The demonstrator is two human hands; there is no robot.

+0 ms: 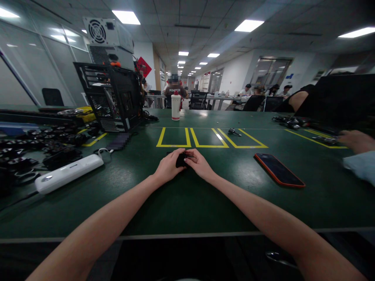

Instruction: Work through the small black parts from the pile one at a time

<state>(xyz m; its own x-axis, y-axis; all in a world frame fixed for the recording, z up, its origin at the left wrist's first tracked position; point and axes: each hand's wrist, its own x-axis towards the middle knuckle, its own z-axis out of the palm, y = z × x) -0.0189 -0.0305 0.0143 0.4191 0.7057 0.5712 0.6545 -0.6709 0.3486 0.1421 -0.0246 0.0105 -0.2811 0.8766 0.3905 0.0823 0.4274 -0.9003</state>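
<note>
Both my hands meet over the middle of the green table point(187, 210). My left hand point(171, 164) is closed around a small black part point(181, 160), thumb below and fingers above. From the other side, my right hand point(198, 162) pinches at the edge of the same black part with thumb and fingertips. The fingers cover much of it, and its exact kind cannot be made out. Just beyond my hands lie yellow tape outlines point(172, 146) on the tabletop. A small dark metal piece point(234, 132) rests inside the rightmost of these.
On the left are a white power strip point(70, 171), a heap of black parts point(23, 152) and an open computer case point(117, 97). An orange-edged phone point(278, 169) lies right. A white cup point(175, 107) stands behind. Another person's hand point(359, 141) reaches in at the right edge.
</note>
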